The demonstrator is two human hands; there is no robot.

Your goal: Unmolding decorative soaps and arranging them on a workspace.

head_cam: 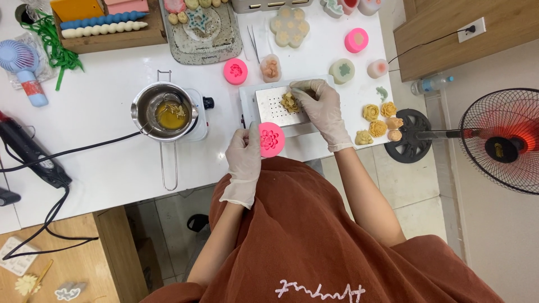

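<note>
Fig. View from above, near to far. Person in rust-brown top w/ both hands in thin white gloves. Left hand (245, 152) clasped a round pink silicone mould w/ flower-shaped cavity (271, 139), held at the near edge of the white table (101, 112), cavity facing up. Right hand (321, 106) pinched a small tan flower-shaped wax piece (290, 102) betw. fingertips, piece resting on the perforated metal plate (275, 104) just beyond the mould. Right of the plate: cluster of yellow and peach wax roses (379, 121) on the table. Left of the plate: steel long-handled melting pot w/ amber liquid (166, 112) sitting on a small white heater. Farther back: 2nd pink round mould (235, 71), pale flower-shaped mould (289, 26), grey tray w/ small wax shapes (201, 28). Far left: light-blue handheld fan (22, 67). Off the table, right: black floor fan (499, 140).
</note>
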